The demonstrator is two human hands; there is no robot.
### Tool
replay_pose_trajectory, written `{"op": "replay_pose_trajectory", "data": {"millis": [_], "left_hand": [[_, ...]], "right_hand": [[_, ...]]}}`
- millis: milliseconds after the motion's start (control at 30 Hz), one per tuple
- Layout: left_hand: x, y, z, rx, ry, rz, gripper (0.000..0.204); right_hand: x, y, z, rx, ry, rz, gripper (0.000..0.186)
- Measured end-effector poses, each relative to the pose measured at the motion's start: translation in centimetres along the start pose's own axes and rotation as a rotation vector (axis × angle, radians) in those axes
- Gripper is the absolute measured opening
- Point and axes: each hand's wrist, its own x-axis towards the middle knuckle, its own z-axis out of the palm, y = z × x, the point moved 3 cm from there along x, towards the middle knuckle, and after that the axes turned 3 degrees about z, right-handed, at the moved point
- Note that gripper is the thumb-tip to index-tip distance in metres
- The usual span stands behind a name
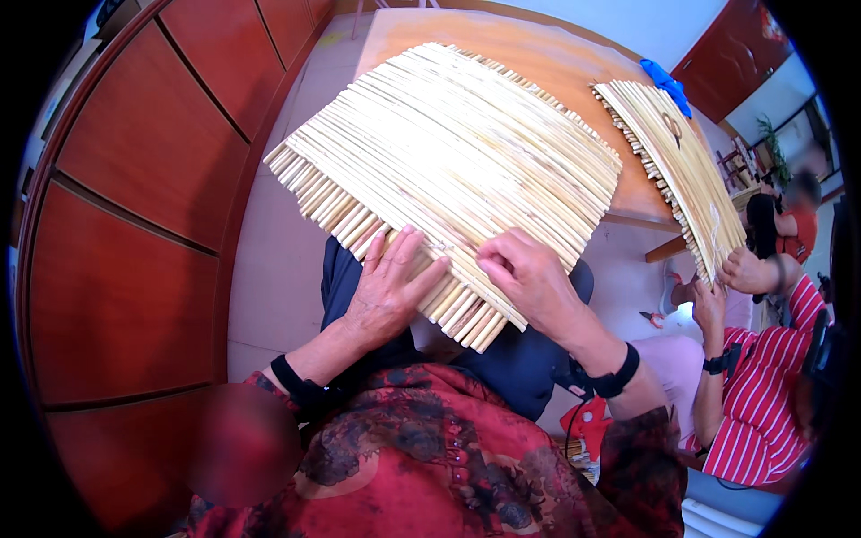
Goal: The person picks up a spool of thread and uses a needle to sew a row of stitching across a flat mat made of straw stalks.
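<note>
A large mat of pale reed stalks laid side by side (439,152) spans from my lap onto the table, with a second layer of stalk ends showing under its near edge. My left hand (384,289) lies on that near edge, its fingers stretched out over the stalks. To the right, my right hand (531,276) rests on the same edge with thumb and fingers pinched together. Whatever is between those fingertips is too small to make out. Fine light strands seem to run along the edge between my hands.
The orange-brown table (395,36) bears the mat's far part. At right, a co-worker in a striped shirt (762,403) handles another reed mat (677,161) with scissors-like handles on it. A blue cloth (664,82) lies beyond. Red-brown cabinets (134,242) line the left.
</note>
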Motion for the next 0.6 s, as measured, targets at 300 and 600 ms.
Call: {"op": "replay_pose_trajectory", "data": {"millis": [300, 600], "left_hand": [[-1.8, -0.8, 0.1, -0.072, 0.009, 0.014, 0.041], [-1.3, -1.0, -0.4, -0.135, 0.045, 0.011, 0.044]], "right_hand": [[4.3, 0.2, 4.4, -0.411, -0.170, -0.205, 0.010], [4.7, 2.8, 4.1, 0.295, -0.218, 0.288, 0.005]]}}
